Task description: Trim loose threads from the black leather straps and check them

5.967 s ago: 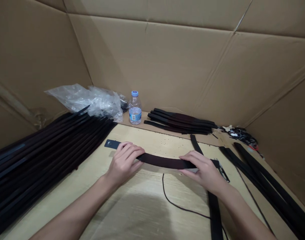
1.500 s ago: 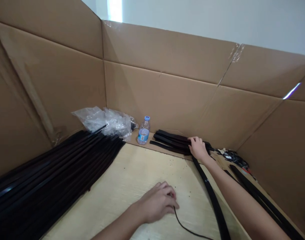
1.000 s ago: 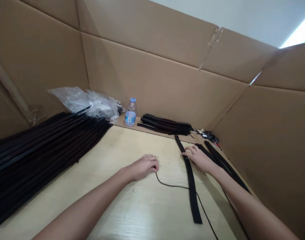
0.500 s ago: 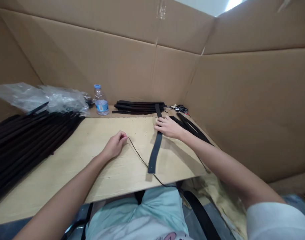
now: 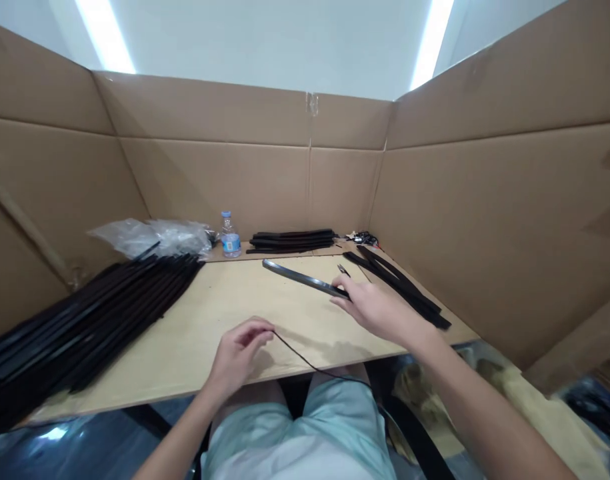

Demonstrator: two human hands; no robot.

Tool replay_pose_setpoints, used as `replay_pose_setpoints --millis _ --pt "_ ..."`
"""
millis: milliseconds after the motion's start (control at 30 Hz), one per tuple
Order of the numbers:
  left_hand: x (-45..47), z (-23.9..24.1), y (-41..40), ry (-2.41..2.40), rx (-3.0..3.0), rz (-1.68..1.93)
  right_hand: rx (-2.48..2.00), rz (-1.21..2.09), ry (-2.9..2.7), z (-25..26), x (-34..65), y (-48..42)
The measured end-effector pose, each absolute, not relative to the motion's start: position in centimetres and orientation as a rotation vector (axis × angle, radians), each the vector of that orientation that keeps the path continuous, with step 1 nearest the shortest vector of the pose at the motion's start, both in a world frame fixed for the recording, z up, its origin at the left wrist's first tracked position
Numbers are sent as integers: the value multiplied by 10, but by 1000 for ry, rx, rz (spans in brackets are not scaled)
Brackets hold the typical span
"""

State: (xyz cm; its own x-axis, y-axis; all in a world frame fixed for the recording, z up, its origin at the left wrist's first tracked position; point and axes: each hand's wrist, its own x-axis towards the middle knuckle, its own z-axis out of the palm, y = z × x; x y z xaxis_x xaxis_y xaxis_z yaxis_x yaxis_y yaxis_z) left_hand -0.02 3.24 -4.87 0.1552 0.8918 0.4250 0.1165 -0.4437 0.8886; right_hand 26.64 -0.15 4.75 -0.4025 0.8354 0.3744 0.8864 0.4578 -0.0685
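Note:
My left hand (image 5: 239, 353), low over the front of the table, pinches the end of a thin black cord (image 5: 305, 361). From the fingertips the cord runs right and down across my lap. To the right, my right hand (image 5: 367, 303) is closed on one end of a flat black strip (image 5: 299, 275). Its free end points left over the tabletop, with light glinting along the edge. Just beyond the right fingers shows a small dark object with a metallic tip (image 5: 343, 269); I cannot tell what it is or whether the hand touches it.
A large pile of black strips (image 5: 109, 313) covers the left side. Clear plastic bags (image 5: 159, 237), a water bottle (image 5: 231, 237), stacked black strips (image 5: 292, 240) and small tangled items (image 5: 363, 238) line the back. More strips (image 5: 399, 283) lie right. Cardboard walls (image 5: 209, 173) surround the table (image 5: 195, 333).
My right hand has come nearer with the strip, which has swung from pointing toward me to pointing left. My left hand still pinches the cord, closer to the table's front edge. The view has tilted up.

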Motion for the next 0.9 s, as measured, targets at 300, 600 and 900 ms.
replay_pose_setpoints --millis 300,600,900 --pt "-7 -37 -9 765 1311 1591 -1410 249 -2266 22 237 -35" --pt "-8 -20 -17 673 946 1653 -1405 251 -2251 -19 214 -37" --pt "-3 -23 -34 670 1025 1369 -1388 372 -2322 -22 212 -43"
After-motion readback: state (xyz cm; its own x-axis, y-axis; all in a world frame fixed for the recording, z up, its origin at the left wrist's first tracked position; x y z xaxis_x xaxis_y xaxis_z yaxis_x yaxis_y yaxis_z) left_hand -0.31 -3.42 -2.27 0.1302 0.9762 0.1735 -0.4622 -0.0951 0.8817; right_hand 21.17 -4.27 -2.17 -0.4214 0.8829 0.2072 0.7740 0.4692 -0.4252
